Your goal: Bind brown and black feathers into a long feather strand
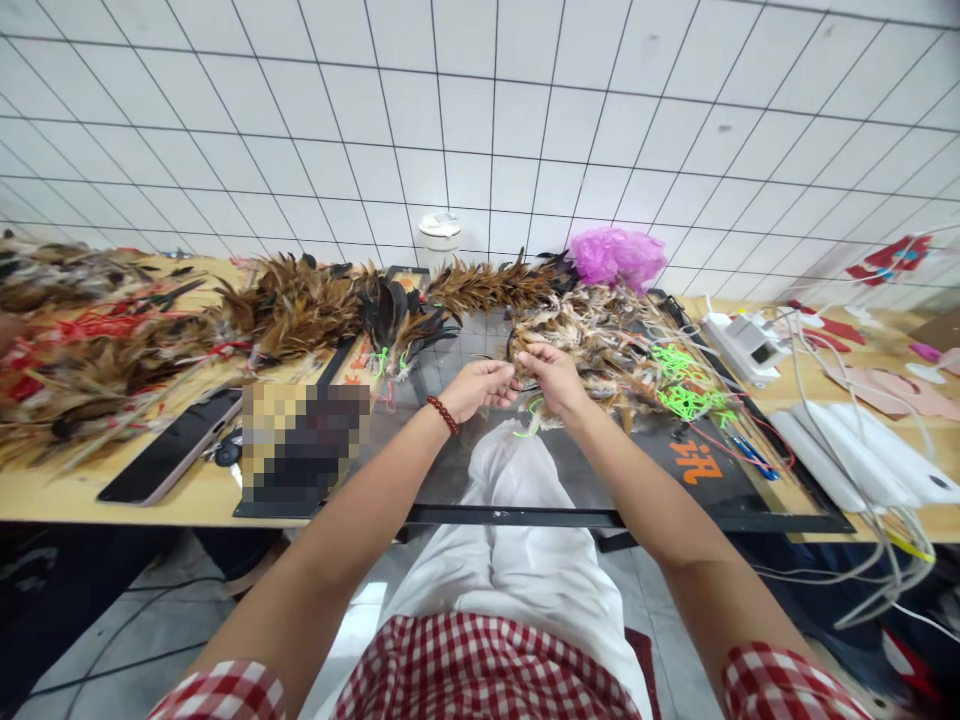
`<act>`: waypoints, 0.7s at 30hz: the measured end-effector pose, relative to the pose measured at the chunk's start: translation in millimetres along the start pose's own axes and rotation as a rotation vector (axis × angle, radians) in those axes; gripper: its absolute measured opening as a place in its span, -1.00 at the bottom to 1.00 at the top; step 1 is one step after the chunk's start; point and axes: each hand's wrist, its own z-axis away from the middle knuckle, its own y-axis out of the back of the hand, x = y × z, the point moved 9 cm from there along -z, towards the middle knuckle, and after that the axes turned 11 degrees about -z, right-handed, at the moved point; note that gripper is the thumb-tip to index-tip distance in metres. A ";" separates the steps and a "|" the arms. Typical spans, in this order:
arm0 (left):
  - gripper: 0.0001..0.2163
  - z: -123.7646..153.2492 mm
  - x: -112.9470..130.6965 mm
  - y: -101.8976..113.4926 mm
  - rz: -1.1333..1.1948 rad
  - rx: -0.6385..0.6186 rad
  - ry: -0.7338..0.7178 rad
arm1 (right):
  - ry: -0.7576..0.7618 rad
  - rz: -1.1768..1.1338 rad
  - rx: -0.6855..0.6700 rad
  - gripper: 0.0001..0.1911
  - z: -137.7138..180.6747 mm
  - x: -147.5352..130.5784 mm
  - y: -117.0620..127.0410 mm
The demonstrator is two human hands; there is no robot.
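Observation:
My left hand, with a beaded bracelet on the wrist, has its thumb and fingertips pinched together. What they grip is too small to make out. Close beside it, my right hand has fingers closed on a small brown feather bundle, partly hidden behind the fingers. A bright green string hangs below that hand. Behind and to the right lies a heap of brown and white feathers with a tangle of green strings. Dark feathers tied with green string rest to the left of my hands.
A glass-topped black frame lies on the wooden table. Brown feather piles run leftward. A phone sits front left. A pink plastic bag, a white lidded tub, pens, a white device and white cables stand or lie around.

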 end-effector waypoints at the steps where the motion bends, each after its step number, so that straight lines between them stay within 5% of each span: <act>1: -0.73 0.8 0.4 -1.4 0.001 -0.009 0.003 | 0.000 -0.005 0.001 -0.53 1.7 0.2 -2.0; 8: -0.82 3.1 -1.0 -5.6 0.019 -0.077 0.002 | -0.028 0.012 -0.137 -0.57 9.2 1.4 -24.8; 12: -0.92 -0.7 3.1 14.1 0.187 0.043 -0.033 | 0.138 0.069 0.079 -0.63 -1.5 -23.2 7.0; 16: -0.94 -5.2 -0.4 42.9 0.444 0.265 -0.005 | 0.260 0.639 0.072 -0.75 -6.2 -47.0 9.9; 21: -0.89 -5.9 -5.2 53.2 0.570 0.357 0.052 | 0.065 1.322 -0.004 -0.66 -10.3 -22.6 -20.8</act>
